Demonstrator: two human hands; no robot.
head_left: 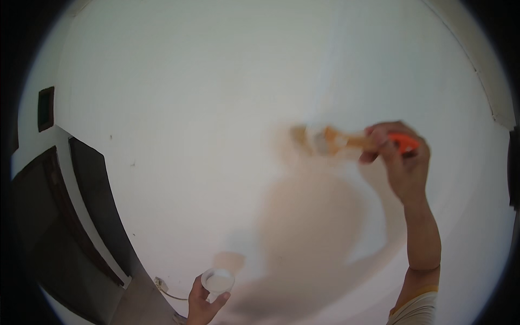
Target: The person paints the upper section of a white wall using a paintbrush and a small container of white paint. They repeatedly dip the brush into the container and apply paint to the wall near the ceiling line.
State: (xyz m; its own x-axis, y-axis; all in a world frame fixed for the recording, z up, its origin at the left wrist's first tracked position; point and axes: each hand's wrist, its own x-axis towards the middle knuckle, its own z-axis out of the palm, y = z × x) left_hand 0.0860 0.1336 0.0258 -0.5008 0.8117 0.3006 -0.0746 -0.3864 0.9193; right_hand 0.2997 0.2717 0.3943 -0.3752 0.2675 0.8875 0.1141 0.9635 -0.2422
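Observation:
My right hand (396,152) grips a flat paintbrush (345,140) by its handle, at the right of the view. Its bristles point left, against or close to the pale wall (211,122); blur hides whether they touch. An orange-red part of the handle shows within the hand. Low in the picture, my left hand (209,302) holds a small white cup (218,281) from below and the side, its open top towards me. Whitish material shows inside the cup. Shadows of my head and arms fall on the wall between the two hands.
A wall socket (160,283) with a cable is at the lower left. Further left are a dark door (36,219), a dark panel (95,195) and a small framed opening (46,109). A dark object (514,166) stands at the right rim. Small marks dot the wall.

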